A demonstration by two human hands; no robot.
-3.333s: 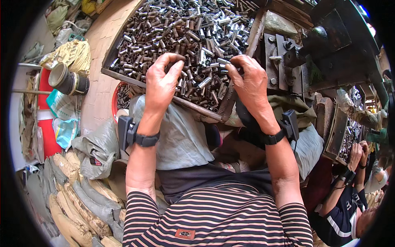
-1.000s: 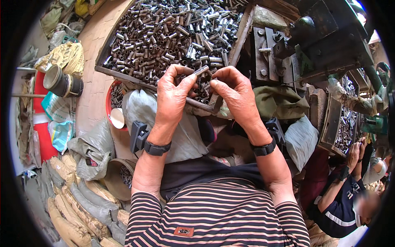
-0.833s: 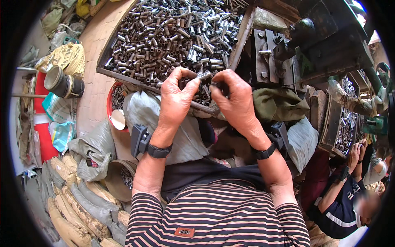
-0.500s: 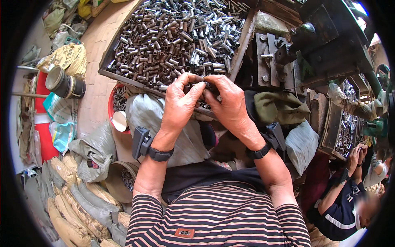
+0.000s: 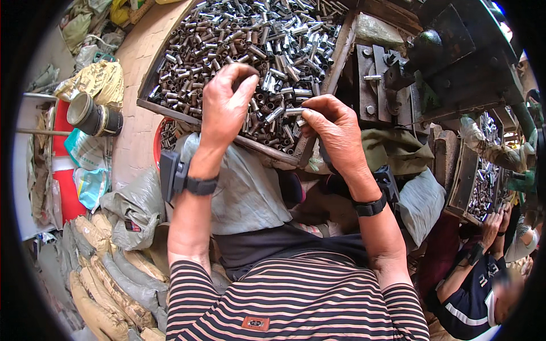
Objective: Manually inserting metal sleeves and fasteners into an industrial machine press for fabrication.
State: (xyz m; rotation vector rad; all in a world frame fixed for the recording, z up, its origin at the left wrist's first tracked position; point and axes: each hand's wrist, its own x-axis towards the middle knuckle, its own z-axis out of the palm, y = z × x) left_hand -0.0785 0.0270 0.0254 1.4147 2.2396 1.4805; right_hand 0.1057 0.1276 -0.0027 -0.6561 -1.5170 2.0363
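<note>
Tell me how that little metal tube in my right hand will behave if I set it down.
The tube looks rigid and smooth, so probably slippery between the right hand's fingertips. Being round, it would likely roll unless it settles among the others in the tray.

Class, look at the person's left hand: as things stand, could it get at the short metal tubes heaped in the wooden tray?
Probably yes. The left hand hovers right above the metal tubes in the open wooden tray, with nothing covering them.
</note>
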